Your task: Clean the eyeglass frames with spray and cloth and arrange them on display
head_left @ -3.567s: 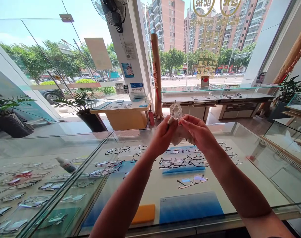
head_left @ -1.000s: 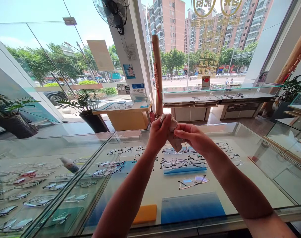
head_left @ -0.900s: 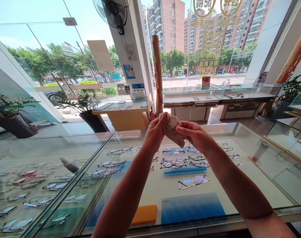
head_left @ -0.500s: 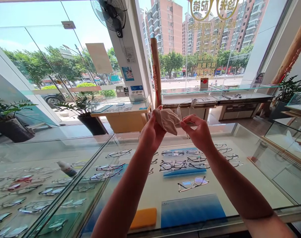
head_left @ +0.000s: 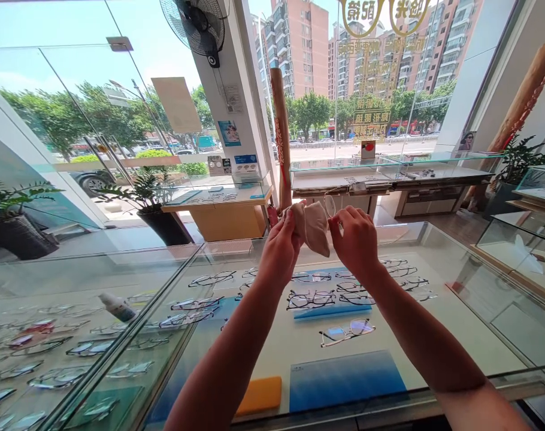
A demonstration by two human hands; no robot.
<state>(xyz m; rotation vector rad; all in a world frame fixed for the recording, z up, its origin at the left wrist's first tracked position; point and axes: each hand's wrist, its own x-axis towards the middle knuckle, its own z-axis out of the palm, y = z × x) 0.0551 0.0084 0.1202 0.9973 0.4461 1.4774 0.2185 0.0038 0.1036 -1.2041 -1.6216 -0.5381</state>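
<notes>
Above the glass counter, my left hand [head_left: 281, 242] is closed on a beige cloth [head_left: 315, 227], which is folded over and hangs down on its right side. My right hand [head_left: 356, 236] pinches the thin frame of a pair of eyeglasses [head_left: 329, 205]. One clear round lens shows upright between the cloth and my right fingers. Whatever part of the glasses lies within the cloth is hidden. Below my hands, several pairs of eyeglasses [head_left: 311, 298] lie in rows in the display case, with one light-framed pair [head_left: 348, 333] nearer to me.
The glass display counter [head_left: 438, 263] spans the front. In or on it lie a blue sheet [head_left: 344, 380] and an orange case [head_left: 260, 395]. A white bottle [head_left: 117, 306] is at left among more frames. Beyond are low display tables [head_left: 227, 218], potted plants [head_left: 151, 197] and windows.
My right hand has turned and lifted slightly, and the round lens now shows more clearly. The cloth has shifted a little to the right, with my left hand still closed on it.
</notes>
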